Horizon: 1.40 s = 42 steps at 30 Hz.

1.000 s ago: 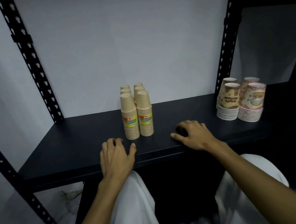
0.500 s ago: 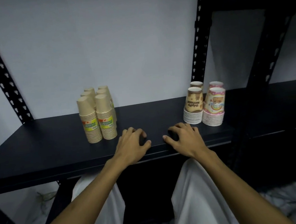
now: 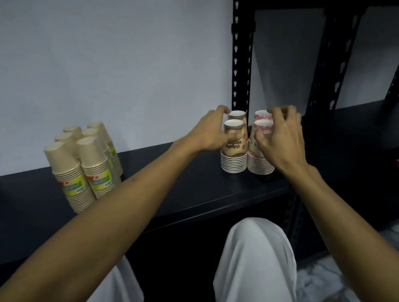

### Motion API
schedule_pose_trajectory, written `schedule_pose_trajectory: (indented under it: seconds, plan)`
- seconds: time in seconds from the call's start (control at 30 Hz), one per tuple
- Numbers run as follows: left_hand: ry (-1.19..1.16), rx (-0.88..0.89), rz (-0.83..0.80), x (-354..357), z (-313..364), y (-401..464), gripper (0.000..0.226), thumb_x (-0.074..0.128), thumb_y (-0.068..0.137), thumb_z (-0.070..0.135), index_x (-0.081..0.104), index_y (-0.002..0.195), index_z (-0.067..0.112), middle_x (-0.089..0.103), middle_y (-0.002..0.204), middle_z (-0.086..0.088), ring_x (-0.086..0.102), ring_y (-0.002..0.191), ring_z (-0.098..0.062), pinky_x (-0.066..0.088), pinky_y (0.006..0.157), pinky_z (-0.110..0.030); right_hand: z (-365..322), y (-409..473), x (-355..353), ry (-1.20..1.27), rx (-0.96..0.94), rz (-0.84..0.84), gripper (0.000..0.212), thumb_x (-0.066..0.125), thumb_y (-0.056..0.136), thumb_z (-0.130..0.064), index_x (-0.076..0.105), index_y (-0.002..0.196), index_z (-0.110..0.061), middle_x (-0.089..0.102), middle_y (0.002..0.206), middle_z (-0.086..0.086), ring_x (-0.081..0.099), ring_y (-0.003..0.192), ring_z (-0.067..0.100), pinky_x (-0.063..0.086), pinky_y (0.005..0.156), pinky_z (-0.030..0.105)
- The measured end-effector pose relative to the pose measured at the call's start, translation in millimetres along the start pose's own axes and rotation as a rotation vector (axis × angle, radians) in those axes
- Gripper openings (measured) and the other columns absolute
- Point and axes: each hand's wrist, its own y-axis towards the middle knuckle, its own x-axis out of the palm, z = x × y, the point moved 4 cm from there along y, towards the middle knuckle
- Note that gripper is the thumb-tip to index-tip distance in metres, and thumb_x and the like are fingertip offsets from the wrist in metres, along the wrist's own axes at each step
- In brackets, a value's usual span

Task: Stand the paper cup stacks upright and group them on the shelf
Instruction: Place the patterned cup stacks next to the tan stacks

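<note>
**My hands close in on the printed cup stacks**

I am looking down at a dark shelf (image 3: 198,194) that runs across the middle of the frame, against a pale wall. My left hand (image 3: 210,134) reaches in from the lower left, and its curled fingers touch the side of the brown printed cup stacks (image 3: 234,154), two of them standing one behind the other right of centre. My right hand (image 3: 281,140) comes in from the lower right. Its fingers bend around the pink printed cup stacks (image 3: 259,162), which stand just beside the brown ones and touch them. The picture is blurred here, so I cannot tell whether either hand has a firm hold or only rests against the cups.

At the left of the frame six plain tan cup stacks (image 3: 83,167) stand close together, well apart from the printed group. Every stack sits upside down, rims on the shelf.

I judge these stacks to be very light, with thin walls that dent easily. The nested cups could slide apart if lifted from the top. I would hold each stack low, around the dense band of rims, where it is stiffest.
</note>
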Motion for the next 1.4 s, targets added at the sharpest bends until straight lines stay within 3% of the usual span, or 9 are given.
schedule_pose_trajectory:
  seconds: [0.1,0.2,0.3,0.43,0.57,0.73,0.9,1.03,1.4]
  plan:
    - [0.019,0.030,-0.078,10.5,5.0,18.6,0.067,0.074,0.091,0.027,0.041,0.147,0.014,0.054,0.144,-0.012,0.057,0.125,-0.029,0.046,0.092,-0.030,10.3,2.0,16.9,0.146,0.106,-0.156,0.050,0.061,0.095,-0.030,0.048,0.140,-0.011,0.050,0.131,0.018,0.055,0.113,0.035,0.050,0.092,0.045]
    - [0.130,0.082,-0.093,10.3,0.2,24.7,0.058,0.070,0.093,0.021,0.047,0.146,0.017,0.055,0.143,-0.013,0.053,0.129,-0.030,0.043,0.101,-0.034,13.3,-2.0,23.3,0.235,0.096,-0.140,0.049,0.064,0.094,-0.029,0.050,0.138,-0.014,0.054,0.127,0.014,0.058,0.109,0.029,0.047,0.086,0.036]
    - [0.269,0.099,-0.149,-6.4,-9.8,21.8,0.060,0.069,0.093,0.024,0.047,0.149,0.022,0.053,0.144,-0.014,0.051,0.131,-0.031,0.039,0.104,-0.035,6.4,-1.4,29.7,0.337,0.062,-0.148,0.055,0.071,0.089,-0.029,0.049,0.138,-0.016,0.058,0.127,0.010,0.060,0.110,0.025,0.052,0.091,0.038]
    - [0.361,0.023,-0.252,-40.0,-29.3,9.1,0.053,0.076,0.087,0.031,0.059,0.137,0.030,0.064,0.131,-0.005,0.059,0.111,-0.025,0.047,0.091,-0.033,-21.3,-1.2,48.3,0.425,-0.016,-0.217,0.054,0.074,0.087,-0.028,0.050,0.135,-0.016,0.060,0.125,0.007,0.061,0.110,0.024,0.054,0.092,0.043]
    - [0.489,-0.059,-0.311,-72.1,-48.4,-6.3,0.046,0.080,0.082,0.036,0.065,0.125,0.033,0.069,0.119,0.000,0.060,0.094,-0.021,0.046,0.082,-0.030,-55.9,-2.0,70.6,0.475,-0.059,-0.290,0.064,0.074,0.088,-0.030,0.046,0.143,-0.013,0.055,0.141,0.010,0.056,0.125,0.026,0.050,0.103,0.045]
    - [0.620,-0.167,-0.332,-104.5,-82.4,-22.2,0.046,0.081,0.081,0.038,0.065,0.123,0.029,0.068,0.121,0.000,0.058,0.096,-0.021,0.051,0.087,-0.036,-101.7,-3.3,100.6,0.528,-0.123,-0.368,0.065,0.074,0.090,-0.029,0.044,0.146,-0.014,0.050,0.145,0.009,0.054,0.125,0.022,0.047,0.100,0.032]
    - [0.703,-0.259,-0.321,-127.6,-114.1,-29.7,0.047,0.082,0.081,0.035,0.065,0.125,0.026,0.066,0.126,-0.002,0.056,0.097,-0.021,0.051,0.095,-0.040,-133.9,-1.3,127.8,0.576,-0.145,-0.431,0.063,0.072,0.092,-0.027,0.043,0.146,-0.014,0.049,0.143,0.008,0.055,0.120,0.020,0.049,0.093,0.027]
    - [0.726,-0.301,-0.317,-138.3,-131.2,-31.1,0.049,0.082,0.081,0.035,0.065,0.126,0.025,0.066,0.127,-0.003,0.057,0.096,-0.021,0.052,0.095,-0.041,-146.6,-1.4,143.8,0.643,-0.166,-0.447,0.062,0.074,0.091,-0.028,0.044,0.144,-0.014,0.052,0.139,0.008,0.057,0.118,0.020,0.055,0.096,0.036]
    - [0.700,-0.352,-0.314,-151.9,-148.5,-33.6,0.053,0.087,0.075,0.038,0.067,0.123,0.025,0.070,0.119,-0.002,0.060,0.091,-0.022,0.053,0.091,-0.036,-170.2,5.9,175.1,0.703,-0.121,-0.517,0.063,0.074,0.092,-0.024,0.041,0.146,-0.017,0.054,0.140,0.008,0.058,0.120,0.022,0.055,0.100,0.043]
